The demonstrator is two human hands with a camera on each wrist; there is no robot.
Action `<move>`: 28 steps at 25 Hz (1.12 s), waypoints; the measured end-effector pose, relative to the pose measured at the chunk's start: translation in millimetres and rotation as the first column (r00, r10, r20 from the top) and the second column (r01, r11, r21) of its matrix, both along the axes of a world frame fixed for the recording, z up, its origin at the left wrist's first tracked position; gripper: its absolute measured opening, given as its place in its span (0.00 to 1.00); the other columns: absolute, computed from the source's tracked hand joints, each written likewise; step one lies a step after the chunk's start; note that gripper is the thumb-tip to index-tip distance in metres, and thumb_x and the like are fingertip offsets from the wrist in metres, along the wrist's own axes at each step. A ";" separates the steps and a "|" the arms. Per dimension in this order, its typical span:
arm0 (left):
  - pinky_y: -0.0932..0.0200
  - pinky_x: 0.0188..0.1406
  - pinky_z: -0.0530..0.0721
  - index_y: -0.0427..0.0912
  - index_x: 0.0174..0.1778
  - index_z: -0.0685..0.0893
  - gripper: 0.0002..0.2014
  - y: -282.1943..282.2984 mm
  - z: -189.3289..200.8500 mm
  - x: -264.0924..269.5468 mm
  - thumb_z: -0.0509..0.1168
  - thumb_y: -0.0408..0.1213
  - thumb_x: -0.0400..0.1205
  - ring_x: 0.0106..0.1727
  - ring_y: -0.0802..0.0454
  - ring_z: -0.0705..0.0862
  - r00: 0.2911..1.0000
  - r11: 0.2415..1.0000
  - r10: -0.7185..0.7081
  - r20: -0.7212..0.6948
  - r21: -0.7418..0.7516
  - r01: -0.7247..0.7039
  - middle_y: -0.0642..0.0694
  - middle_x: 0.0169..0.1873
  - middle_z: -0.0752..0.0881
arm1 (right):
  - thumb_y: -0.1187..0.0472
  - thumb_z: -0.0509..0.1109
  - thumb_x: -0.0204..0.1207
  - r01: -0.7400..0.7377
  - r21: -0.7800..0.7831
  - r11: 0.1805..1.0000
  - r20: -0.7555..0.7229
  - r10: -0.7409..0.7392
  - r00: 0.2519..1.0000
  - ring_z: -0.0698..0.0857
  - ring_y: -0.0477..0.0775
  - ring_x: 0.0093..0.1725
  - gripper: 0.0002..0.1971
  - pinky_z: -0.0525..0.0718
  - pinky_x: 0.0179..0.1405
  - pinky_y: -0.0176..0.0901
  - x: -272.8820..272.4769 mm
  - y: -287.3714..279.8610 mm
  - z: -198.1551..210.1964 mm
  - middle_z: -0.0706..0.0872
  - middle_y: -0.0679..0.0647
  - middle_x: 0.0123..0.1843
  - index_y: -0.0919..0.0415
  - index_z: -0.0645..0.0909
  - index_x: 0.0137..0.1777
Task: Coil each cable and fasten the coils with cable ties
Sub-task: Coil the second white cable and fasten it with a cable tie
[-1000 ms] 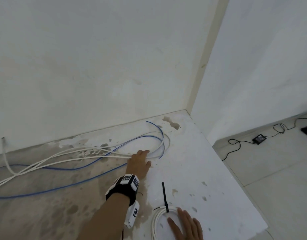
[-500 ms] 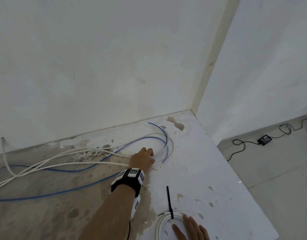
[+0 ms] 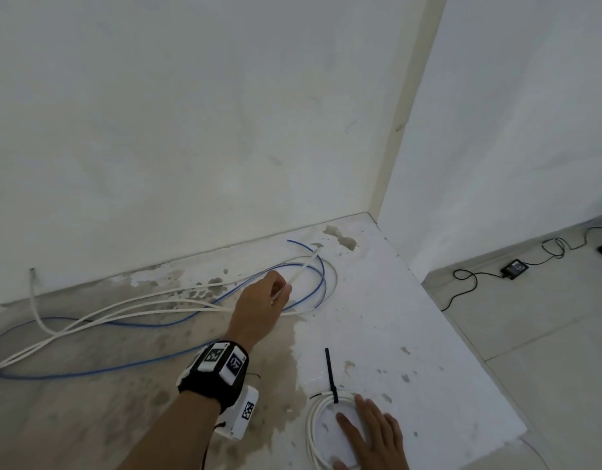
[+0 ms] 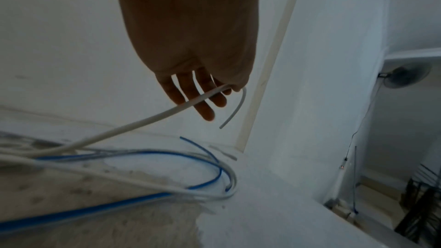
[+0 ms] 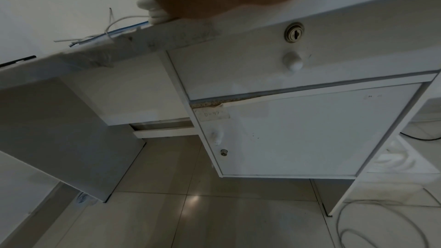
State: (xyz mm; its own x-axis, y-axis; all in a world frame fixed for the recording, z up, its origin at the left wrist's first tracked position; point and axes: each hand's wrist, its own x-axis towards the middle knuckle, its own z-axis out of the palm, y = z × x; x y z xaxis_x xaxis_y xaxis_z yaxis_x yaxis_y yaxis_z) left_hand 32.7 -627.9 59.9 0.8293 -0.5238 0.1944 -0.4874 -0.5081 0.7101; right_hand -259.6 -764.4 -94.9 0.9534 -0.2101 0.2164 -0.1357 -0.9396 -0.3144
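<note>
We have one coil (image 3: pixel 330 425) finished: white cable wound flat on the desk (image 3: pixel 411 334) and cinched by a black tie (image 3: pixel 330 374) whose tail sticks up past it. Our right hand (image 3: pixel 370 432) lies on the coil with fingers straight, grasping nothing, probably just steadying it at the desk's front edge while we reach away.

Beyond the coil, toward the wall, our left hand (image 3: pixel 262 307) has the end of a loose white cable (image 4: pixel 133 125) pinched at thumb and forefinger, the other fingers (image 4: pixel 205 108) hanging relaxed under it. The short free end curls out past the thumb, and the rest of the cable trails off left from the coil. Holding it near its tip makes sense to us: winding starts from an end.

A blue cable (image 3: pixel 303 266) loops behind the left hand, mixed with more white strands, uncoiled.
</note>
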 end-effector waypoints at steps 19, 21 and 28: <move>0.56 0.29 0.69 0.50 0.41 0.84 0.11 230.8 117.6 -102.9 0.61 0.41 0.88 0.27 0.56 0.69 0.985 0.967 0.086 -0.152 -0.226 -0.120 0.54 0.23 0.73 | 0.57 0.60 0.88 -0.217 0.556 0.803 0.485 -0.100 0.869 0.78 0.49 0.42 0.12 0.72 0.44 0.37 184.5 67.7 266.3 0.82 0.51 0.40 0.59 0.82 0.48; 0.56 0.28 0.66 0.52 0.40 0.84 0.11 259.4 113.8 -108.3 0.61 0.41 0.88 0.25 0.58 0.67 0.977 0.965 0.162 -0.141 -0.186 -0.187 0.54 0.22 0.70 | 0.50 0.61 0.84 -0.017 0.539 0.842 0.363 -0.214 0.907 0.81 0.58 0.43 0.17 0.69 0.42 0.39 188.1 49.7 270.1 0.84 0.60 0.40 0.60 0.86 0.46; 0.58 0.39 0.85 0.40 0.49 0.87 0.12 235.6 145.7 -119.9 0.58 0.35 0.89 0.33 0.51 0.82 0.942 0.816 0.095 -0.322 -0.516 -0.259 0.48 0.29 0.81 | 0.66 0.69 0.84 0.143 0.973 0.181 -0.189 0.275 0.942 0.87 0.49 0.31 0.06 0.87 0.32 0.40 144.5 150.7 281.6 0.83 0.56 0.34 0.67 0.85 0.54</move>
